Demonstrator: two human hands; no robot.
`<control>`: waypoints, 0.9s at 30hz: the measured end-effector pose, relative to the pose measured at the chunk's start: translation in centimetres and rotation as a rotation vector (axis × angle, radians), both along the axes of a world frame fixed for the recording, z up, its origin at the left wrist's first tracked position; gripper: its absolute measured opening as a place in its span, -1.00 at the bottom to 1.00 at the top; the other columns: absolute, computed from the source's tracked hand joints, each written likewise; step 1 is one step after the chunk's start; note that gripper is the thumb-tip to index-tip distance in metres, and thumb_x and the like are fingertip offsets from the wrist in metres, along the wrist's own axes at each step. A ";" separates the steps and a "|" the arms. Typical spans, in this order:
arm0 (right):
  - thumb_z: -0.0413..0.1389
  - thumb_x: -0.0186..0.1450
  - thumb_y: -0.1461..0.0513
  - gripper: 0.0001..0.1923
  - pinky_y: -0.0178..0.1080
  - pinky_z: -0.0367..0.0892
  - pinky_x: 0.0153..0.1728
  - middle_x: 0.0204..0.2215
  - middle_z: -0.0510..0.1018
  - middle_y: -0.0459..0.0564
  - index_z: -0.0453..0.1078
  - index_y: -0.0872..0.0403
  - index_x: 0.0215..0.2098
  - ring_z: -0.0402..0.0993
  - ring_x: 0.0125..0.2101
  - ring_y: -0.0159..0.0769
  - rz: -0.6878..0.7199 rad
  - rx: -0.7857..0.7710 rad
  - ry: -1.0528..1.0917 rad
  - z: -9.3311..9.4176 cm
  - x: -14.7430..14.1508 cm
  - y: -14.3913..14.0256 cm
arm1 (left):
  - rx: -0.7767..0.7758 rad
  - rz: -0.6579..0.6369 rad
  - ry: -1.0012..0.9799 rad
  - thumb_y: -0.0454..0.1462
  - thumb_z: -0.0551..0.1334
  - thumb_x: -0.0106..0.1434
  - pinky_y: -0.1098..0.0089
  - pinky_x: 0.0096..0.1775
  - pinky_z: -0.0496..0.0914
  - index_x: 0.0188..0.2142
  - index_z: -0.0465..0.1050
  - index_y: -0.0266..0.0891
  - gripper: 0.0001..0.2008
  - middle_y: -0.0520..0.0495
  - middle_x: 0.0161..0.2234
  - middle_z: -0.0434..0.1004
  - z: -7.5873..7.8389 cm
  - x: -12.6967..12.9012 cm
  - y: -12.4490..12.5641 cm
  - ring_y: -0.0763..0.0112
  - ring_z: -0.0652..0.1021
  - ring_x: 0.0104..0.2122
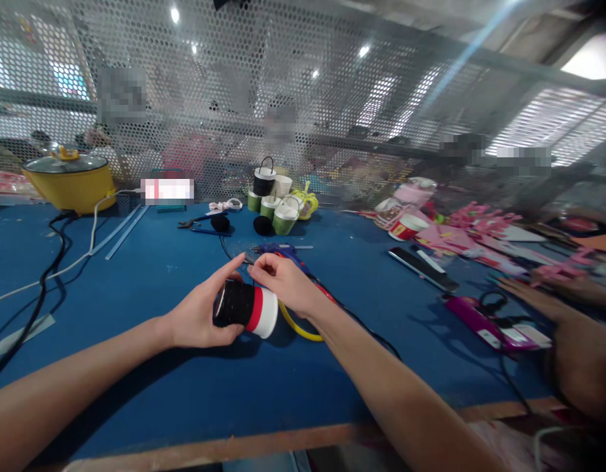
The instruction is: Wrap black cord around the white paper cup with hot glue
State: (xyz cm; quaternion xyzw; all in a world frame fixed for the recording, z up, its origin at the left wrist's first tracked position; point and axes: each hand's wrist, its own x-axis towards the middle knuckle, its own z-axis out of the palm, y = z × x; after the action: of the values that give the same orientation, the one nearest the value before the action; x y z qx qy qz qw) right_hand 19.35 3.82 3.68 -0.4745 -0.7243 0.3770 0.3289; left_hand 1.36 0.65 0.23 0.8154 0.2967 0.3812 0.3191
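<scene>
Centrally, both hands, left and right, grasping a cup over blue surface; yellow pot at ten o'clock, mesh screen behind.

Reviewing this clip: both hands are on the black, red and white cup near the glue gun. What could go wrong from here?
1. The cup lies tilted between the left hand and right hand; it might slip or get squashed.
2. The blue glue gun sits just behind the right hand, so a burn or smear seems possible.
3. Cords cross the blue table; a forearm could snag one.
</scene>
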 end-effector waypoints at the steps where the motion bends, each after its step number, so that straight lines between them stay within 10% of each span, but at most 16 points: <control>1: 0.04 0.16 0.08 -0.75 -0.32 0.07 -0.52 -0.60 0.23 -0.18 0.21 0.10 -0.51 0.12 -0.56 -0.45 -0.002 -0.012 0.004 0.0 0.0 -0.1 | 0.023 -0.003 0.001 -0.37 0.23 -0.03 0.23 -0.12 0.35 0.22 -0.25 -0.18 -0.10 -0.17 -0.07 0.25 -0.1 0.0 0.1 0.22 0.43 -0.16; 14: -0.09 0.25 0.10 -0.77 -0.29 0.14 -0.42 -0.50 0.31 -0.11 0.18 0.08 -0.43 0.22 -0.47 -0.38 0.048 -0.035 -0.080 -0.9 0.4 0.0 | 0.253 -0.041 0.095 -0.33 0.22 0.13 0.08 0.07 0.18 0.23 -0.26 -0.08 -0.20 -0.22 0.06 0.17 -0.9 -0.4 0.9 0.15 0.25 0.05; 27: -0.11 0.28 0.17 -0.82 -0.28 0.13 -0.41 -0.50 0.26 -0.13 0.13 0.06 -0.45 0.18 -0.47 -0.39 0.031 0.169 -0.204 0.3 -0.7 -1.9 | -0.396 0.022 -0.053 -0.03 0.15 0.16 0.19 -0.17 0.34 0.20 -0.14 -0.18 -0.28 -0.14 -0.14 0.30 -0.4 -0.1 0.6 0.22 0.42 -0.20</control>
State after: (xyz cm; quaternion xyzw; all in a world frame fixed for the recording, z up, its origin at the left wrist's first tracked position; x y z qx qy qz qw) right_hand 18.65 1.91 3.99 -0.4698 -0.7902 0.2697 0.2865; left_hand 1.29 1.27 -0.16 0.7232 0.3662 0.3402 0.4766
